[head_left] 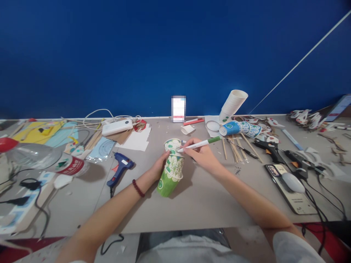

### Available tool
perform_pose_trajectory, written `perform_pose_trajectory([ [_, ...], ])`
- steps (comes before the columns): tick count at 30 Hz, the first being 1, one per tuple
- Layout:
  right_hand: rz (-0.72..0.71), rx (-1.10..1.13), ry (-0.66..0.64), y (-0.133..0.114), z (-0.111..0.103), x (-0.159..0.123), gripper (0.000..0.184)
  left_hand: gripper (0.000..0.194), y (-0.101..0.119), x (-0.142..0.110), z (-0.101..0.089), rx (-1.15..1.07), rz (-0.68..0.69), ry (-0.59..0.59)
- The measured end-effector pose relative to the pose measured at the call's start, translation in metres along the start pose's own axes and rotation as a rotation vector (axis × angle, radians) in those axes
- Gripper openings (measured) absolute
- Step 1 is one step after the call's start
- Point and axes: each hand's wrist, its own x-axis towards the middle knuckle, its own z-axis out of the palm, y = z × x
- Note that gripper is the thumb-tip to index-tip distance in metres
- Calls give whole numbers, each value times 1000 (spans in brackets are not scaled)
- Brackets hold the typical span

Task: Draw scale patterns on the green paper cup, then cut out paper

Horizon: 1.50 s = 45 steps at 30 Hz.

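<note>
My left hand (159,167) is closed around the side of nested paper cups (173,167), which lean over the table with the rims pointing away from me. Their outside carries green and white drawings, and the lowest part is solid green. A white marker with a green end (202,143) is pinched in my right hand (200,153). Its tip meets or nearly meets the upper cup; exact contact is too small to tell. Just behind my right fingers shows a bit of another pen-like thing, mostly hidden.
A blue glue gun (120,168) lies left, past it a plastic bottle (72,163) and power strip (30,204). Behind to the right are stacked white cups (233,104), blue decorated cups (233,128) and sticks (236,148). A phone (290,193) with a mouse (293,182) sits right.
</note>
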Motion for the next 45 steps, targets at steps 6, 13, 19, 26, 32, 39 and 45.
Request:
perform_pose_trajectory([
  [6, -13, -14, 6, 1, 0, 0, 13, 29, 0, 0, 0, 3, 28, -11],
  [13, 18, -13, 14, -1, 0, -1, 14, 34, -1, 0, 0, -2, 31, -23],
  [19, -14, -19, 4, 0, -1, 0, 7, 36, -1, 0, 0, 17, 29, -36],
  [26, -34, -30, -2, 1, -2, 0, 6, 37, 0, -3, 3, 22, 25, -34],
  [32, -49, -27, 13, 2, -2, 1, 6, 39, 0, -3, 3, 25, 46, -41],
  [39, -43, -47, 37, 6, -3, 2, 9, 41, -2, 0, -3, 13, 47, -50],
  [45, -28, -59, 47, 4, -2, 1, 9, 40, -2, 1, -4, -4, 39, -53],
])
